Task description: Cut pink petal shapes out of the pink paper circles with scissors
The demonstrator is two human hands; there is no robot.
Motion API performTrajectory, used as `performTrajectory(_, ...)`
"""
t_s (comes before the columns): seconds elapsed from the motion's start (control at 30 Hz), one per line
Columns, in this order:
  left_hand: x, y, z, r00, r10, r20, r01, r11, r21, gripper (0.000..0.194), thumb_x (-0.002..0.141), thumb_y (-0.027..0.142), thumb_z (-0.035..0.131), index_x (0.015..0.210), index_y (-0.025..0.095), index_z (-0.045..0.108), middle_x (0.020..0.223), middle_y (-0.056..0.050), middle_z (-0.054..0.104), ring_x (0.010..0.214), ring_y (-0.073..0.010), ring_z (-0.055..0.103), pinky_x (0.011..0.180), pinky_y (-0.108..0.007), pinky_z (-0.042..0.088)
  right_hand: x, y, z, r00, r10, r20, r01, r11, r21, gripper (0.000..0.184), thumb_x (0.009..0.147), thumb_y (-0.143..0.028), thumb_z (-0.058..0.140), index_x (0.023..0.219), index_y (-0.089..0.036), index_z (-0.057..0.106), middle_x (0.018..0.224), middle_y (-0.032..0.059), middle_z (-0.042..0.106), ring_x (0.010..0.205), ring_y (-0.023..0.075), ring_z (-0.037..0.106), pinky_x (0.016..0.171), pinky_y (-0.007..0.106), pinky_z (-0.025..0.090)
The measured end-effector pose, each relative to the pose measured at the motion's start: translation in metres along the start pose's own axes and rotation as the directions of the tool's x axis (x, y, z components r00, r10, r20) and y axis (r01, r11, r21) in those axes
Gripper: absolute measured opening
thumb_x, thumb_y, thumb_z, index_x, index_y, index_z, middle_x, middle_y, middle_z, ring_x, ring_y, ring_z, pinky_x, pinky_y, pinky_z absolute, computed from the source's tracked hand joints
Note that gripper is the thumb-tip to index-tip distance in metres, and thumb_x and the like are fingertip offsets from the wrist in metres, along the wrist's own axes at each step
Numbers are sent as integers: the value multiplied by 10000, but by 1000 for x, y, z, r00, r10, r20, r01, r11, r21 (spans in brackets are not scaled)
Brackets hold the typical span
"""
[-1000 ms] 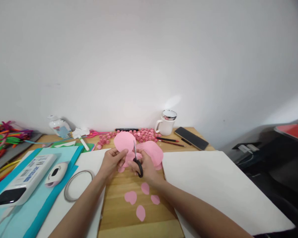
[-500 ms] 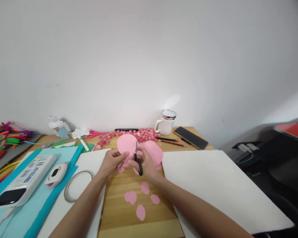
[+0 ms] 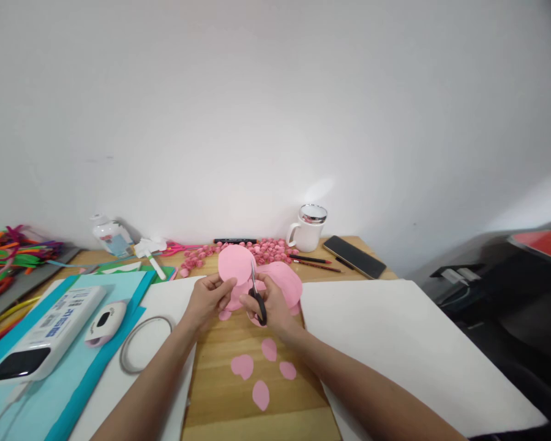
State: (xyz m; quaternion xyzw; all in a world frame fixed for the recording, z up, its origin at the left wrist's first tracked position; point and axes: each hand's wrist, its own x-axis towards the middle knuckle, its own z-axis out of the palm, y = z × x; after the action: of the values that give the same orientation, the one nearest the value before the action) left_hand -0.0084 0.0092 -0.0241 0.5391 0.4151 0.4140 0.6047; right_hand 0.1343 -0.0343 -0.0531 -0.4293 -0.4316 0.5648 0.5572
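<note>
A round piece of pink paper [image 3: 235, 263] is pinched at its lower left edge by my left hand [image 3: 210, 298]. My right hand [image 3: 275, 304] grips black-handled scissors [image 3: 258, 300], their blades pointing up along the paper's right edge. Larger pink paper rounds [image 3: 284, 283] lie behind and to the right of the right hand. Nearer to me, several small petal-shaped pink pieces [image 3: 261, 395] rest on the wooden tabletop [image 3: 229, 416].
Pink rolled pieces [image 3: 270, 250], a white mug [image 3: 307, 228], pencils [image 3: 310, 258] and a phone [image 3: 354, 256] line the back. White boards [image 3: 395, 343] lie either side. At left are a tape roll [image 3: 146, 344], a white device [image 3: 46, 334] and coloured pipe cleaners [image 3: 16, 251].
The pink round has turned slightly against the scissors, and its right edge looks more trimmed. Both hands stay nearly in place; the whole view has shifted a little.
</note>
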Motion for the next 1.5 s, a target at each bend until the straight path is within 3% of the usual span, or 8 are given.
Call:
performTrajectory(0.3, -1, 1, 4, 999, -5, 35, 9, 991, -132, 273, 695, 375, 698, 632, 151, 557, 438, 41, 545, 315, -54, 416, 328, -168, 283, -5, -5, 5, 999, 25, 26, -25, 1000, -4, 542, 622, -381, 754, 1011, -184, 433, 455, -110, 497, 369, 76, 428, 374, 174, 312)
performTrajectory(0.4, -1, 0, 4, 999, -16, 34, 19, 993, -119, 264, 675, 366, 724, 660, 151, 571, 384, 67, 491, 296, -50, 377, 326, -168, 284, -8, -4, 7, 998, 42, 56, -41, 999, -6, 563, 611, -378, 767, 1020, -186, 432, 482, -105, 501, 402, 87, 456, 400, 185, 337)
performTrajectory(0.53, -2, 1, 3, 999, -37, -14, 36, 996, -78, 346, 625, 387, 753, 546, 155, 509, 318, 83, 410, 286, -37, 306, 316, -169, 268, -4, 1, 6, 997, 58, 44, -58, 998, -2, 597, 600, -380, 777, 1041, -186, 426, 505, -102, 504, 413, 90, 458, 415, 198, 348)
performTrajectory(0.67, -1, 2, 1, 999, -45, -23, 44, 999, -28, 365, 574, 381, 776, 507, 154, 498, 299, 92, 370, 287, -26, 260, 312, -167, 236, 0, 0, 2, 999, 33, 15, -34, 999, 22, 606, 583, -341, 792, 1041, -186, 425, 536, -104, 505, 429, 73, 427, 416, 186, 310)
performTrajectory(0.77, 1, 0, -1, 999, -41, 3, 41, 999, -12, 358, 594, 366, 769, 507, 152, 496, 305, 93, 365, 296, -25, 259, 328, -168, 226, 1, -3, 0, 1000, 26, 6, -26, 999, 32, 606, 561, -310, 805, 1023, -191, 431, 595, -82, 547, 453, 69, 426, 419, 184, 282)
performTrajectory(0.9, 2, -2, -4, 1000, -21, 10, 21, 1000, 8, 356, 621, 359, 757, 516, 149, 489, 317, 95, 366, 315, -19, 247, 353, -168, 188, 3, -2, -1, 1000, 0, 12, -1, 996, 85, 596, 552, -280, 810, 1009, -199, 438, 624, -73, 560, 499, 85, 472, 454, 195, 332)
performTrajectory(1.23, 0, 5, 0, 1000, -21, -8, 21, 1000, 13, 356, 593, 401, 758, 563, 140, 518, 324, 106, 341, 337, -18, 224, 384, -178, 148, 3, 2, -3, 1000, -12, 10, 12, 999, 33, 561, 603, -326, 781, 1010, -188, 420, 502, -112, 513, 381, 49, 365, 371, 166, 264)
performTrajectory(1.5, 0, 4, -1, 1000, -2, 1, 2, 999, -49, 347, 624, 393, 744, 574, 142, 510, 335, 96, 374, 333, -18, 254, 374, -170, 182, 5, 6, -5, 1000, 1, -3, -1, 1000, -31, 551, 652, -408, 734, 1037, -173, 417, 438, -114, 507, 350, 69, 412, 342, 162, 303)
